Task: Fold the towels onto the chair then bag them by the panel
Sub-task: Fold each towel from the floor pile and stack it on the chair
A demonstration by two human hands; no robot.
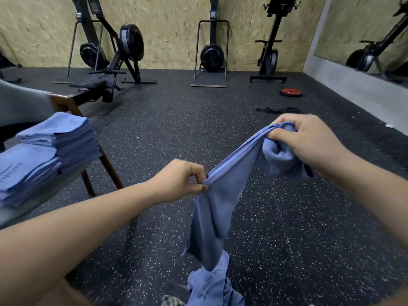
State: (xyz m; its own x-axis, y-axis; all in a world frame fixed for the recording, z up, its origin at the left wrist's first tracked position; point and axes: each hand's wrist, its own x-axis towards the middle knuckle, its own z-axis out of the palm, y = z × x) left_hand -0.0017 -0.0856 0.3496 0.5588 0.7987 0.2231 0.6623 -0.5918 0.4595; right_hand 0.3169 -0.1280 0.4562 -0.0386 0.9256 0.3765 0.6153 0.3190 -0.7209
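— Where is the towel being handled?

— The long blue microfibre towel [212, 213] hangs in the air above the black speckled rubber floor [167, 129], stretched between both hands. The left hand [183, 180] pinches its edge between the thumb and curled fingers. The right hand [309, 140], higher and farther out, has its fingers curled round a bunched end.

— And the others?

— A stack of folded blue towels [55, 146] sits on the grey-cushioned, wooden-legged chair [63, 103] at the left, well apart from the hands. Crumpled blue cloth with printed lettering [209, 286] lies at the bottom edge, by the hanging end; whether they touch, I cannot tell. A red weight plate [291, 92] lies on the floor near the far wall.
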